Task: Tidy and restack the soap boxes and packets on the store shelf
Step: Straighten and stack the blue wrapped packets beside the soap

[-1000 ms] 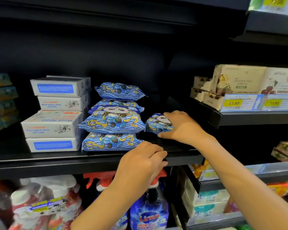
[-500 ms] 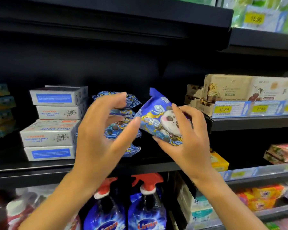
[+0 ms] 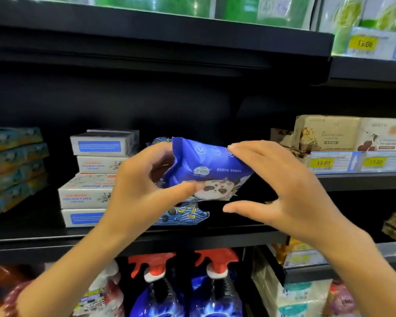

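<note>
Currently: restacking; one panda soap packet held up in front of the shelf, off the pile.
Left hand: fingers and thumb pinching the packet's left end.
Right hand: fingers wide, tips touching the top right corner, thumb clear below.
Packet pile: beside Goat Soap boxes.
Next: probably level it, lay it flat on the pile.

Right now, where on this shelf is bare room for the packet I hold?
Bare shelf right of the packet stack, up to its right end; also between teal boxes and white soap boxes. Crowded around both stacks.
</note>
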Motion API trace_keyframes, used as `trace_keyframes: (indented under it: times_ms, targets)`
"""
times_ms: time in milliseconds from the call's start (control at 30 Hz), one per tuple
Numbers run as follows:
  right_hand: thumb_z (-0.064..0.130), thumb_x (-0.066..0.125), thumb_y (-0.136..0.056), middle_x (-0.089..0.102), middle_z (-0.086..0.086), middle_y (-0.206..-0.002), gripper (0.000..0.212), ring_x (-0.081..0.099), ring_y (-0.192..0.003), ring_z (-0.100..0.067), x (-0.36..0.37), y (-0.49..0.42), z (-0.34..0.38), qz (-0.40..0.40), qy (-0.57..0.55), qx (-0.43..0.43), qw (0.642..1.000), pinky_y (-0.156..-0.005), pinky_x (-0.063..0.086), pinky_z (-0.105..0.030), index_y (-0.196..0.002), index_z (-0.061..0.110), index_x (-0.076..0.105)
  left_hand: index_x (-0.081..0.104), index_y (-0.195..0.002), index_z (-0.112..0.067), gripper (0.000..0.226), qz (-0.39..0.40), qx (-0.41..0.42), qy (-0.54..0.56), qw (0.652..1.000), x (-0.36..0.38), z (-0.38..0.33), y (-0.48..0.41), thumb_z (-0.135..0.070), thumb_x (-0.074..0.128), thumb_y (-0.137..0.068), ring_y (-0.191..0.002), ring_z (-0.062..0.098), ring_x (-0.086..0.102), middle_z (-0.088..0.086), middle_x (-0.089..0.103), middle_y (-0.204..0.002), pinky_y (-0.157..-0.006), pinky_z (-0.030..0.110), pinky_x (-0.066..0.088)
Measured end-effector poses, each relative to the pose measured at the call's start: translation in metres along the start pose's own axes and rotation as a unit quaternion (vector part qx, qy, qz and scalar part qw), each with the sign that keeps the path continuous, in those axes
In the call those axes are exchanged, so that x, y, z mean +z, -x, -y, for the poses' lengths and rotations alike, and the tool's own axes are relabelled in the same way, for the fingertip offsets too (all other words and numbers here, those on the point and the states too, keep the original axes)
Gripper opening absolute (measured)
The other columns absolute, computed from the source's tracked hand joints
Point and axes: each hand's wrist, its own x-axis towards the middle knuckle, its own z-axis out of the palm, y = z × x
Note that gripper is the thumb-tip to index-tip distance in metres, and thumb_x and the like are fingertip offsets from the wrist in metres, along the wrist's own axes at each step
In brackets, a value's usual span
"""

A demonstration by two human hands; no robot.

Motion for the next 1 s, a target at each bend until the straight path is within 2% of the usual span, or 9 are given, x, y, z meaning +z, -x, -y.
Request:
trace_keyframes:
  times_ms: [100,167,300,367,500,600,800,900,1000]
  targets:
    - [0.032,0.074,-0.077,0.060,-0.005,-0.122,0.061,0.056,-0.112,-0.022,-0.006,-0.010,0.000,0.048,0.042,0.010,0.998,-0.084,0.052,-0.042,-0.127,0.006,0.054,0.061,-0.100,-0.034,0.043,0.003,0.043,-0.007,0.999,0.001,0.004,0.003,-0.022,0.082,-0.065,-0.079,0.001,0.060,-0.020,0.065,-0.093,-0.068,0.010,0.044]
    - [0.026,0.076,-0.076,0.063,-0.003,-0.112,0.050,0.059,-0.102,-0.022,-0.005,-0.013,0.002,0.051,0.021,0.023,0.998,-0.074,0.052,-0.043,-0.119,0.009,0.059,0.059,-0.103,-0.039,0.042,0.027,0.051,-0.006,0.998,0.000,0.004,0.003,-0.027,0.080,-0.067,-0.086,0.003,0.061,-0.021,0.064,-0.099,-0.072,0.016,0.047]
    - [0.019,0.064,-0.079,0.065,-0.008,-0.097,0.024,0.060,-0.087,-0.024,0.006,-0.004,0.006,-0.045,0.080,-0.013,0.996,-0.063,0.051,-0.035,-0.097,0.003,0.065,0.051,-0.122,-0.038,0.074,0.104,0.049,-0.096,0.989,-0.016,0.002,0.001,-0.060,0.077,-0.056,-0.117,0.002,0.052,-0.023,0.054,-0.122,-0.093,0.015,0.042]
    - [0.022,0.053,-0.088,0.066,-0.014,-0.096,0.027,0.060,-0.088,-0.024,0.013,0.000,0.007,-0.103,0.129,-0.036,0.986,-0.065,0.049,-0.030,-0.090,-0.001,0.066,0.048,-0.125,-0.045,0.088,0.121,-0.023,-0.087,0.989,-0.024,-0.004,-0.002,-0.078,0.069,-0.046,-0.122,-0.003,0.047,-0.027,0.051,-0.127,-0.099,0.019,0.038]
    - [0.009,0.054,-0.091,0.067,-0.017,-0.085,0.023,0.064,-0.082,-0.031,0.027,0.001,0.011,-0.195,0.151,-0.096,0.964,-0.066,0.053,-0.036,-0.081,-0.004,0.069,0.056,-0.105,-0.049,0.071,0.171,-0.155,-0.111,0.967,-0.028,-0.013,-0.013,-0.073,0.065,-0.039,-0.099,-0.007,0.059,-0.030,0.062,-0.106,-0.089,0.026,0.051]
    - [0.007,0.055,-0.091,0.067,-0.017,-0.084,0.020,0.063,-0.084,-0.032,0.033,0.002,0.012,-0.218,0.153,-0.134,0.955,-0.069,0.053,-0.038,-0.083,-0.003,0.070,0.061,-0.096,-0.034,0.068,0.220,-0.150,-0.168,0.949,-0.027,-0.019,-0.017,-0.068,0.069,-0.037,-0.076,0.003,0.065,-0.019,0.068,-0.087,-0.073,0.034,0.054]
    - [0.028,0.063,-0.088,0.062,-0.019,-0.110,0.032,0.055,-0.105,-0.030,0.023,-0.001,0.008,-0.118,0.130,-0.133,0.975,-0.088,0.049,-0.039,-0.107,0.001,0.064,0.061,-0.087,-0.026,0.052,0.089,-0.006,-0.219,0.972,-0.019,-0.016,-0.002,-0.054,0.067,-0.044,-0.070,0.009,0.057,-0.011,0.063,-0.077,-0.062,0.025,0.044]
    - [0.053,0.068,-0.076,0.046,-0.014,-0.135,0.077,0.040,-0.127,-0.029,0.002,-0.010,0.009,-0.032,0.098,-0.100,0.990,-0.109,0.031,-0.036,-0.129,0.001,0.050,0.063,-0.106,-0.008,0.062,0.058,0.151,-0.329,0.931,-0.017,-0.013,-0.001,-0.045,0.068,-0.057,-0.086,0.015,0.053,-0.002,0.063,-0.095,-0.077,0.018,0.039]
    - [0.057,0.064,-0.071,0.052,-0.013,-0.131,0.086,0.048,-0.121,-0.028,-0.012,-0.021,0.015,0.051,0.167,-0.071,0.982,-0.107,0.034,-0.039,-0.133,0.000,0.047,0.064,-0.109,0.005,0.056,0.036,0.261,-0.402,0.877,-0.012,-0.008,-0.001,-0.034,0.067,-0.069,-0.097,0.030,0.055,0.014,0.065,-0.106,-0.084,0.035,0.044]
